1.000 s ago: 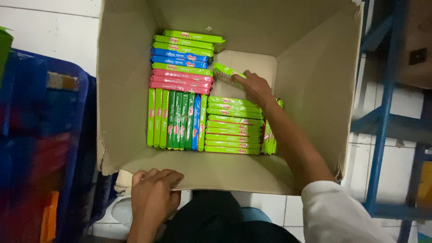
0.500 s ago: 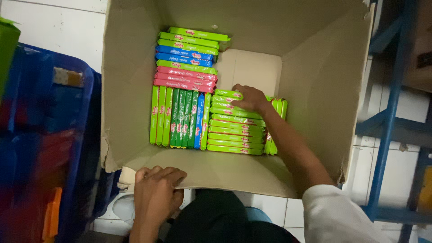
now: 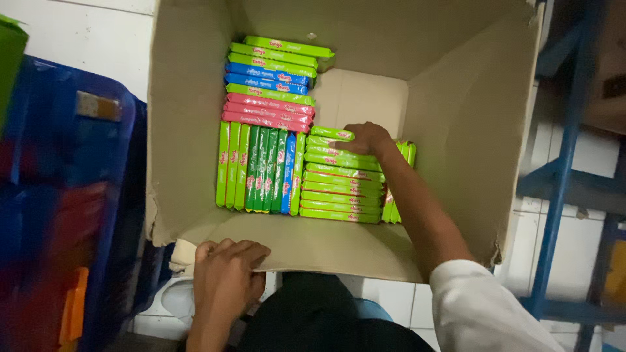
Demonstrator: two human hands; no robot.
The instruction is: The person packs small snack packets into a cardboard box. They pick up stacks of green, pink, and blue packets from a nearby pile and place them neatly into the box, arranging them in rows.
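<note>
A large open cardboard box stands on the floor below me. Flat snack packets lie on edge in rows inside it: a far row of green, blue and pink ones, an upright row of green and blue, and a near-right row of light green. My right hand reaches into the box and presses a light green packet onto the far end of the near-right row. My left hand grips the box's near flap.
A blue plastic crate stands to the left of the box. A blue metal rack rises on the right. White floor tiles show around the box. A bare patch of box bottom lies beyond my right hand.
My right hand moved the light green packet from the bare patch down onto the far end of the near-right row. The left hand stayed on the flap.
</note>
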